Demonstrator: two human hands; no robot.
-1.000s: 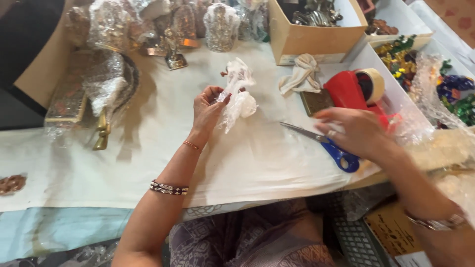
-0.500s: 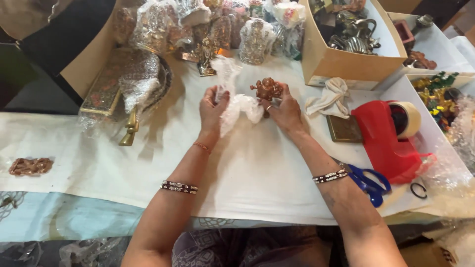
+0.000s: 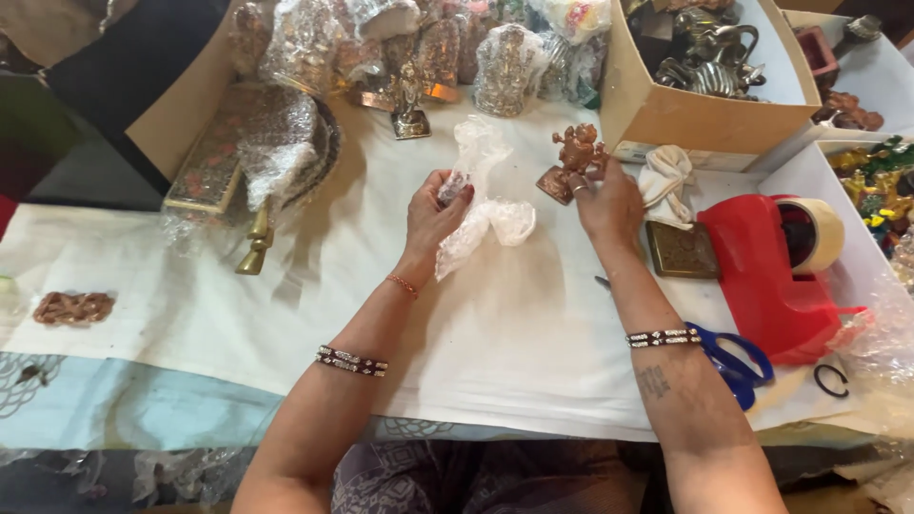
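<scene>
- Copper-coloured figurine [image 3: 574,157] pinched in right hand [image 3: 607,202], held tilted just above white table cloth [image 3: 533,343], in front of cardboard box [image 3: 700,112].
- Bubble wrap sheet [image 3: 486,205] gripped in left hand [image 3: 433,214], crumpled, hanging down to the cloth; hands apart, each closed on its own item.
- Likely step: wrapping about to begin, figurine not yet on the wrap.
- Next move calls for spreading the wrap flat, then bringing figurine onto its middle.
- Red tape dispenser [image 3: 776,276] and blue scissors [image 3: 733,357] near the right forearm.
</scene>
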